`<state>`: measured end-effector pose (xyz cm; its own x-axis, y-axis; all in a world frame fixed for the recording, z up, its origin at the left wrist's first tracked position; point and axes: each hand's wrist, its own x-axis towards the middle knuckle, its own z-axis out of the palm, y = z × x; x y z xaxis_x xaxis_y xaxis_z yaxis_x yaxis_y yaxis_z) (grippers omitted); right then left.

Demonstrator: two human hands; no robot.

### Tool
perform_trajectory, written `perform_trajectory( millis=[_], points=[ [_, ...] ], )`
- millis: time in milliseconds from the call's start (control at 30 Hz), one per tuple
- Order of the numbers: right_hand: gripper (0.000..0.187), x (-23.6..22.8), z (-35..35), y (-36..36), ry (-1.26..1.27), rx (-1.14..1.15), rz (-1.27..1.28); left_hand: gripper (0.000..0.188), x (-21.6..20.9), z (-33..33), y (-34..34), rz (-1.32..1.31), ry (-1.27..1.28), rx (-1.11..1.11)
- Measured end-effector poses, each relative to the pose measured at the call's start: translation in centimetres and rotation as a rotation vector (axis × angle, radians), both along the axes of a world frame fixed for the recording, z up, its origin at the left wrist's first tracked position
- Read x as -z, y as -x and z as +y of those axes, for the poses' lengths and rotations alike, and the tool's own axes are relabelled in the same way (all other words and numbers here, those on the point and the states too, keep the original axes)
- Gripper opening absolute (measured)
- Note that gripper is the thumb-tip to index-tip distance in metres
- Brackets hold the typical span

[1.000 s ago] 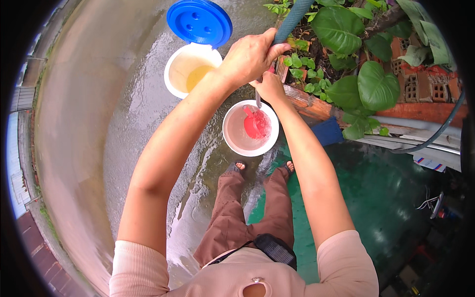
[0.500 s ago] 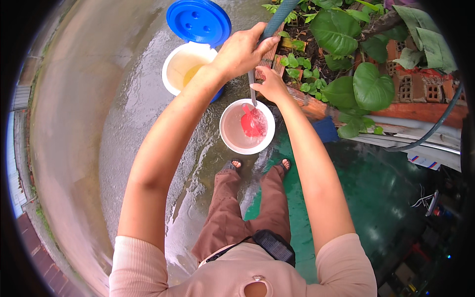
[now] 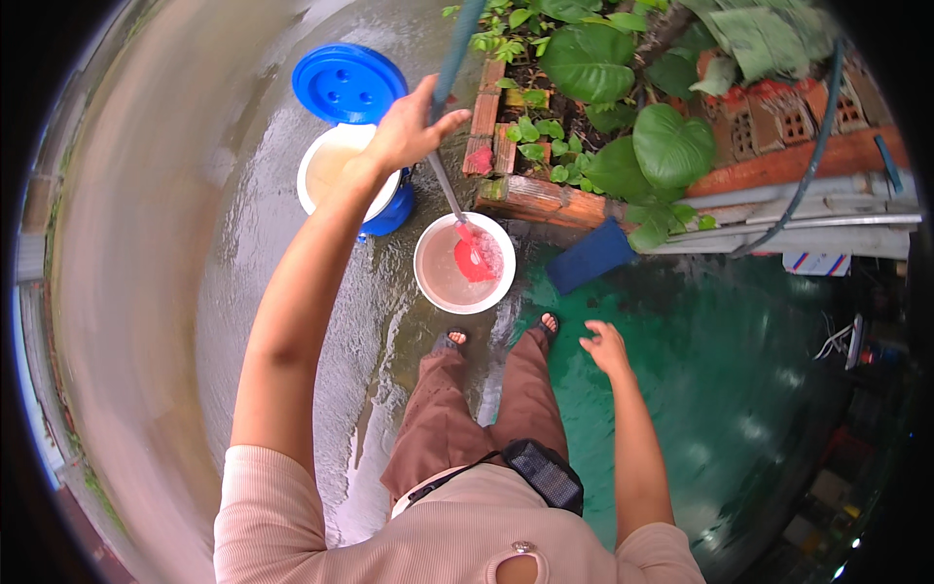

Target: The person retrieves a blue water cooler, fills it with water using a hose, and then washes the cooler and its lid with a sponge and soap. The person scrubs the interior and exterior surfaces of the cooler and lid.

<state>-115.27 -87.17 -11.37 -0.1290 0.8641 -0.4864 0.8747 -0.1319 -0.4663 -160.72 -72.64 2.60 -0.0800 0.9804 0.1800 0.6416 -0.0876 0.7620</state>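
My left hand (image 3: 409,128) is wrapped round a blue-green garden hose (image 3: 457,58) above the two buckets. From below that hand, a thin greyish length, either water or a pipe, runs down into a white bucket (image 3: 420,284). Water fills part of this bucket, and a red scoop (image 3: 474,263) lies in it amid bubbling. Off to the right, my right hand (image 3: 605,347) hangs over the green floor with nothing in it, its fingers apart and slightly bent. Left of the white bucket stands a blue-and-white bucket (image 3: 391,212) with its round blue lid (image 3: 348,85) tipped back.
A brick-edged planter (image 3: 555,201) with large leaves (image 3: 671,146) lies at the far right. A dark blue flat piece (image 3: 591,255) rests by its corner. Another stretch of hose hangs beyond it. Wet concrete (image 3: 282,224) spreads left; green floor (image 3: 681,370) lies right.
My right hand has left the spot beside the hose and come back toward me, to the right. My left hand still grips the hose, slightly farther left and lower in view.
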Motion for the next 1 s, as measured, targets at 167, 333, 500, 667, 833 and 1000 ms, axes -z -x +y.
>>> perform_trajectory(
  millis=[167, 333, 500, 667, 833, 1000],
  points=[
    [0.04, 0.4, -11.2, -11.7, 0.189, 0.314, -0.159, 0.084, -0.9, -1.5, 0.4, 0.033, -0.172, -0.004],
    [0.045, 1.1, -26.0, -22.6, 0.423, 1.033, 0.133, 0.08, 4.0, -11.4, 2.6, -0.047, -0.229, -0.113],
    [0.046, 8.7, -48.7, -32.4, 0.386, 0.901, -0.253, 0.024, 17.1, -24.2, -9.8, 0.32, 0.247, 0.099],
    [0.045, 10.5, -55.6, -37.4, 0.448, 1.285, 0.05, 0.032, 12.8, -27.1, -38.6, 0.187, 0.738, 0.9],
    [0.043, 10.9, -53.6, -49.8, 0.21, 1.259, -0.069, 0.03, 9.1, -18.9, -63.5, 0.327, 0.373, 1.046],
    [0.038, -0.7, -42.8, -68.7, 0.064, 1.232, -0.132, 0.024, 2.1, -13.9, -81.5, 0.195, 0.278, 1.017]
  ],
)
